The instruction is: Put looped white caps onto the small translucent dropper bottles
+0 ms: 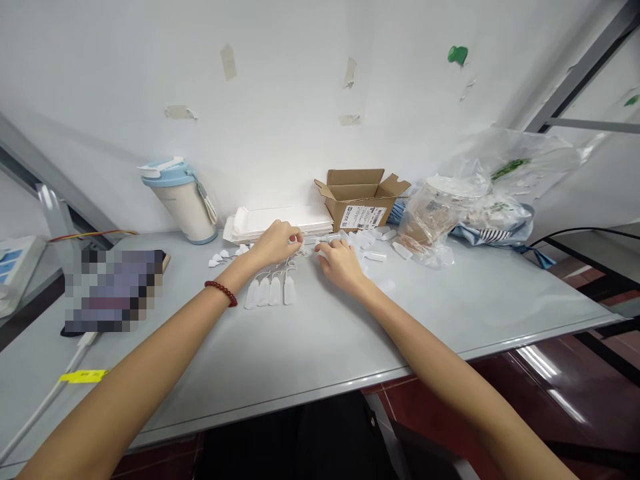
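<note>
My left hand is closed, thumb and fingertips pinched on a thin white cord. Below it, several translucent white plastic sleeves lie side by side with cords at their upper ends. My right hand hovers just to the right, fingers curled together; whatever its fingertips hold is too small to make out. Behind and beside that hand lies a loose pile of translucent plastic pieces. Small white pieces with dark stems rest left of my left hand.
A stack of white trays and an open cardboard box stand against the wall. Left are a tumbler and a blurred-out phone with a cable. Plastic bags crowd the right side. The table's front edge runs below my forearms.
</note>
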A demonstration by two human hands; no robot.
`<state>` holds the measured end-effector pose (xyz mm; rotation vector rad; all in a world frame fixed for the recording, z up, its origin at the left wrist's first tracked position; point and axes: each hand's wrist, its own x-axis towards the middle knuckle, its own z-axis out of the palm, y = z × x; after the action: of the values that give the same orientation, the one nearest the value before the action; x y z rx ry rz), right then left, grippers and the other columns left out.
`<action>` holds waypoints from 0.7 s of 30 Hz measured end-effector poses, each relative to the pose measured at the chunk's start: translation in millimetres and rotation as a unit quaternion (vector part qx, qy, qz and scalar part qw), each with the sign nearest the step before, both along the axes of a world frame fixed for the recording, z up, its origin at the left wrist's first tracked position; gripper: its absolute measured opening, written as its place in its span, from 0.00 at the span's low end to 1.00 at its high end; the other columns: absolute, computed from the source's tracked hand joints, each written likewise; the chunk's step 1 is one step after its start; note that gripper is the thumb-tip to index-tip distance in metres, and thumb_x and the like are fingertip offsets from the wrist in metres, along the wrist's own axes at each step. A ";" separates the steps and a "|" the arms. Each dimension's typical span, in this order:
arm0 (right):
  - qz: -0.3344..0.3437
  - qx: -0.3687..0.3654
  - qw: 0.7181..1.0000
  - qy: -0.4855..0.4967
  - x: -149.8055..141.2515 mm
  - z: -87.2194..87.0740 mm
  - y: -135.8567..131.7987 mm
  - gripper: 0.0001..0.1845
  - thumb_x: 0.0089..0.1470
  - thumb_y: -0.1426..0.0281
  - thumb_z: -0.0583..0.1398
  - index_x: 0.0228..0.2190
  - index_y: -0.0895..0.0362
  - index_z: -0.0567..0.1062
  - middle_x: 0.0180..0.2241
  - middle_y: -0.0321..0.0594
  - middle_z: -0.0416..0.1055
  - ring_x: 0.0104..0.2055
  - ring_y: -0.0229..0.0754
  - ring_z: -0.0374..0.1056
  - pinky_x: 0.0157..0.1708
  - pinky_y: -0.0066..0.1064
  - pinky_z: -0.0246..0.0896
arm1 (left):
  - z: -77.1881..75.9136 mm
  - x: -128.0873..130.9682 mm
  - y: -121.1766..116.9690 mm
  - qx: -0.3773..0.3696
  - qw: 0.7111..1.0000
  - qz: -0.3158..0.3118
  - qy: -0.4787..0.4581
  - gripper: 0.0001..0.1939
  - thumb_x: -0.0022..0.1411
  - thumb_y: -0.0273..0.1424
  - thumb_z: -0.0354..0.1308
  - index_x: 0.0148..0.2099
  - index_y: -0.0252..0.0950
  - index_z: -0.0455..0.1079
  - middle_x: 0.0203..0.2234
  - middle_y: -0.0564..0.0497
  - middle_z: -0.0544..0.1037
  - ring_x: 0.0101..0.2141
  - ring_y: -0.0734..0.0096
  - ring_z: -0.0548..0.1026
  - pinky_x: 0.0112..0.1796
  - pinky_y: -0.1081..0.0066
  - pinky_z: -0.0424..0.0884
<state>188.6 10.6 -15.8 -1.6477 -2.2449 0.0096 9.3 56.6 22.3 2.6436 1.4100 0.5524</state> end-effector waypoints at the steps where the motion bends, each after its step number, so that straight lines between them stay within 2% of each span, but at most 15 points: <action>1: 0.004 0.001 1.000 0.027 0.3 0.0 0.6 0.16 0.57 0.72 0.51 0.45 0.55 0.73 0.39 0.50 0.70 0.46 0.53 0.61 0.43 0.40 0.53 | 0.8 -0.2 -0.5 -0.011 0.999 0.009 -0.033 0.10 0.54 0.33 0.52 0.32 0.37 0.75 0.30 0.47 0.76 0.36 0.61 0.71 0.39 0.65 0.65; 3: 0.020 0.002 0.995 0.098 0.5 0.1 1.7 0.15 0.56 0.73 0.52 0.44 0.57 0.73 0.36 0.47 0.70 0.42 0.49 0.63 0.42 0.36 0.54 | 2.5 -1.5 -3.0 -0.050 0.992 0.029 -0.108 0.09 0.52 0.34 0.54 0.31 0.37 0.74 0.30 0.49 0.76 0.33 0.64 0.71 0.37 0.67 0.66; 7: 0.061 0.006 0.970 0.233 0.2 0.5 2.1 0.12 0.54 0.72 0.52 0.39 0.58 0.72 0.31 0.40 0.69 0.35 0.42 0.63 0.37 0.31 0.55 | 4.5 -6.6 -7.3 -0.127 0.960 0.088 -0.235 0.09 0.49 0.35 0.57 0.30 0.35 0.75 0.25 0.51 0.76 0.27 0.69 0.71 0.31 0.71 0.65; 11: 0.073 0.018 0.958 0.276 0.3 0.0 1.2 0.10 0.52 0.71 0.52 0.36 0.56 0.71 0.30 0.38 0.68 0.34 0.40 0.63 0.35 0.29 0.54 | 4.6 -10.3 -3.9 -0.143 0.933 0.105 -0.314 0.10 0.47 0.36 0.59 0.29 0.35 0.76 0.29 0.49 0.79 0.32 0.65 0.74 0.33 0.71 0.66; 15: 0.075 0.014 0.957 0.278 0.7 -0.3 1.1 0.09 0.51 0.71 0.52 0.35 0.56 0.70 0.30 0.38 0.68 0.33 0.40 0.63 0.36 0.29 0.55 | 6.0 -9.9 0.5 -0.117 0.929 0.103 -0.334 0.10 0.49 0.35 0.59 0.27 0.35 0.77 0.30 0.48 0.80 0.36 0.63 0.75 0.36 0.70 0.67; 18: 0.080 0.012 0.955 0.285 -0.4 0.9 -0.2 0.08 0.52 0.71 0.52 0.34 0.56 0.70 0.30 0.38 0.69 0.34 0.40 0.63 0.35 0.29 0.56 | 7.6 -8.5 -2.2 -0.098 0.932 0.131 -0.324 0.10 0.48 0.35 0.59 0.24 0.34 0.76 0.24 0.49 0.79 0.31 0.64 0.74 0.31 0.70 0.65; 21: 0.111 0.012 0.947 0.302 -3.1 4.1 -4.1 0.06 0.52 0.70 0.53 0.33 0.56 0.69 0.31 0.37 0.70 0.35 0.39 0.64 0.36 0.29 0.57 | 6.7 -8.1 -13.1 -0.121 0.930 0.139 -0.317 0.10 0.47 0.36 0.60 0.25 0.33 0.76 0.18 0.52 0.74 0.23 0.69 0.69 0.26 0.71 0.62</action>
<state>185.5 6.5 -11.7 -1.1572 -1.9148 0.4764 1.1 43.5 29.1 1.8296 1.5009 1.0601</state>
